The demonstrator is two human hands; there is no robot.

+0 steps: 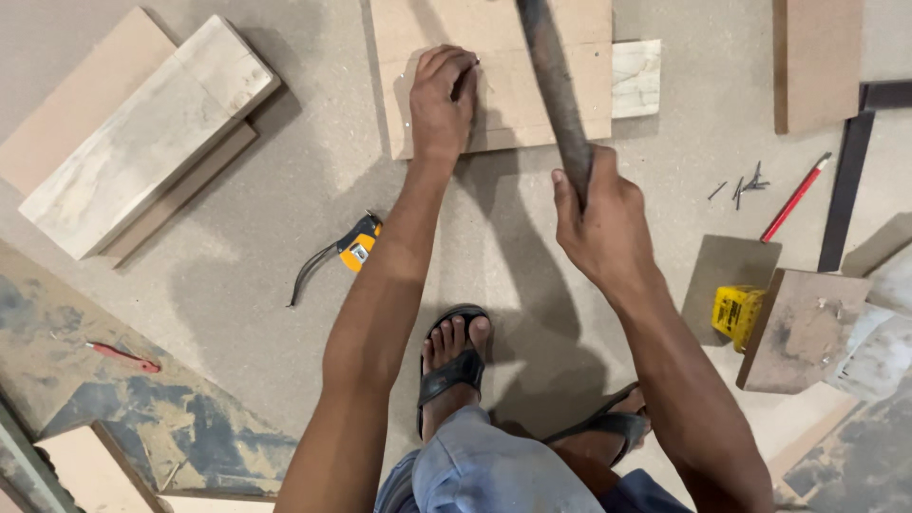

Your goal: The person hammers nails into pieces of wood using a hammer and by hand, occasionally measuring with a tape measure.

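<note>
We are pressing our left hand (442, 100), fingers curled, on the plywood panel (494, 71) lying far ahead on the floor (285, 190). Our right hand (597, 218) is gripping a dark hammer handle (556, 90), its long axis running away over the panel's right part. A yellow tape measure (359, 247) is lying left; a yellow box (736, 313) is sitting right.

Soft overhead light, blurred shadows.

floor (285, 190) | boards (142, 142), tape measure (356, 247), nails (746, 185), red pencil (793, 199), yellow box (736, 313)
</note>
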